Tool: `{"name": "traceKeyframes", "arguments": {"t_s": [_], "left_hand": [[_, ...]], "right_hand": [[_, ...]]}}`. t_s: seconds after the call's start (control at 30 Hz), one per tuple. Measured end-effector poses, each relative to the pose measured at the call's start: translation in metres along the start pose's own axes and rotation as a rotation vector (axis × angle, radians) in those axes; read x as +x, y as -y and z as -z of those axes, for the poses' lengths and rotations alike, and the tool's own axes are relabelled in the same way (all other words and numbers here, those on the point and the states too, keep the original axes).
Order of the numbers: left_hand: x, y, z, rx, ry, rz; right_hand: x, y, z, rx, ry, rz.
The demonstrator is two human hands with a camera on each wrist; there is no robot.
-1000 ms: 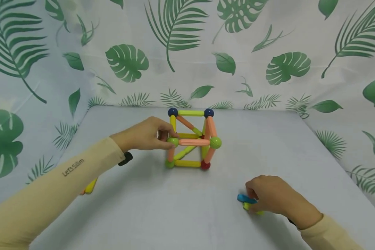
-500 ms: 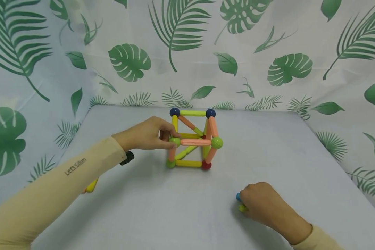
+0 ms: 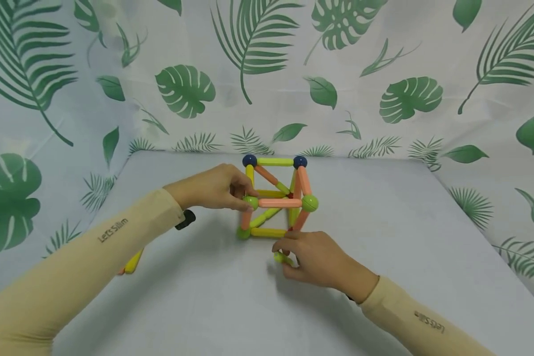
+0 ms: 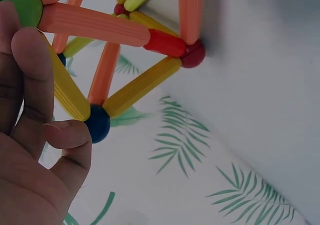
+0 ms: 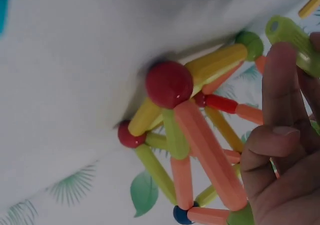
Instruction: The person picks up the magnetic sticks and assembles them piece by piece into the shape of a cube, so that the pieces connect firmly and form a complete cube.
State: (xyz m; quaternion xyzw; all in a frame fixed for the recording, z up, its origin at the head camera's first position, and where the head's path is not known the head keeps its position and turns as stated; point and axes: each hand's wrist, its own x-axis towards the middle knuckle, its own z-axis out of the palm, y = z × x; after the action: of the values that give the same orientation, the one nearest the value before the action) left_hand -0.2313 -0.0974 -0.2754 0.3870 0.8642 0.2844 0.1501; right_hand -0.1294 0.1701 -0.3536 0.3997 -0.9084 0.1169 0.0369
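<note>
A cube-shaped frame of magnetic sticks (image 3: 278, 203) and balls stands upright on the table, with diagonal sticks inside. Its upper front left corner is a green ball (image 3: 251, 201), pinched between the thumb and fingers of my left hand (image 3: 215, 188). In front of the lower right corner, my right hand (image 3: 318, 258) holds a lime green stick (image 3: 281, 257) between thumb and fingers. In the right wrist view that stick (image 5: 287, 35) shows its round end, apart from the frame's red ball (image 5: 169, 84). My right hand hides that corner in the head view.
A yellow stick (image 3: 135, 261) and an orange one (image 3: 121, 271) lie partly behind my left forearm. A bit of something blue (image 5: 3, 7) shows at the right wrist view's edge. Leaf-printed cloth (image 3: 267, 74) rises behind the white table surface (image 3: 231, 306).
My right hand has picked up the lime green stick at the right and carried it left to the frame's front. The blue stick has left the head view. My left hand keeps its hold.
</note>
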Motion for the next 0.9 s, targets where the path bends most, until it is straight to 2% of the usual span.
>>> {"name": "traceKeyframes", "arguments": {"t_s": [0.23, 0.4, 0.67, 0.9], "left_hand": [[-0.001, 0.003, 0.001, -0.019, -0.012, 0.0], [-0.002, 0.005, 0.001, -0.029, -0.019, 0.001], [-0.002, 0.007, 0.0, -0.02, -0.026, -0.003], [-0.001, 0.007, 0.002, -0.025, -0.011, 0.01]], "right_hand": [[0.021, -0.011, -0.002, -0.136, -0.072, -0.083], [0.025, -0.015, -0.005, -0.152, -0.112, -0.124], [0.027, -0.016, -0.011, -0.28, -0.168, -0.114], [0.027, -0.011, -0.011, -0.359, -0.181, -0.09]]}}
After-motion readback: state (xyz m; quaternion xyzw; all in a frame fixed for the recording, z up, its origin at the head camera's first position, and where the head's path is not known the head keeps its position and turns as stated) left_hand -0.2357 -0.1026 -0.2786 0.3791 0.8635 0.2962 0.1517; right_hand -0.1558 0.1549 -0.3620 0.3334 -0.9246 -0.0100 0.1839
